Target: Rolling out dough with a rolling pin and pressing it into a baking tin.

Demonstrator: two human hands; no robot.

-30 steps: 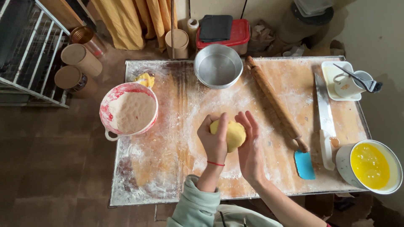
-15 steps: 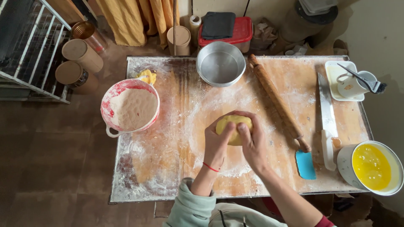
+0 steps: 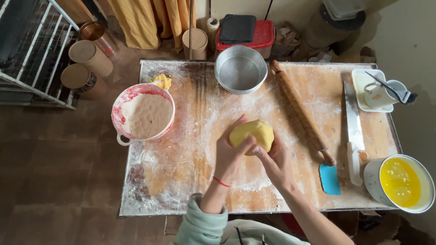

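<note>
A round yellow dough ball (image 3: 254, 133) rests on the floured wooden board (image 3: 190, 149) near its middle. My left hand (image 3: 230, 153) cups the ball's near left side, fingers curled against it. My right hand (image 3: 275, 159) presses on the ball's near right side. Both hands hold the dough between them. A red thread circles my left wrist.
A red-and-white bowl of flour (image 3: 144, 115) stands left, an empty metal pan (image 3: 240, 69) at the back. A wooden rolling pin (image 3: 300, 110), long knife (image 3: 353, 129) and blue scraper (image 3: 329, 178) lie right. A bowl of beaten egg (image 3: 401, 182) and a cup on a tray (image 3: 378, 94) sit at the right edge.
The dough ball was held upright between my palms, then laid down on the board. My hands now press on it from the near side.
</note>
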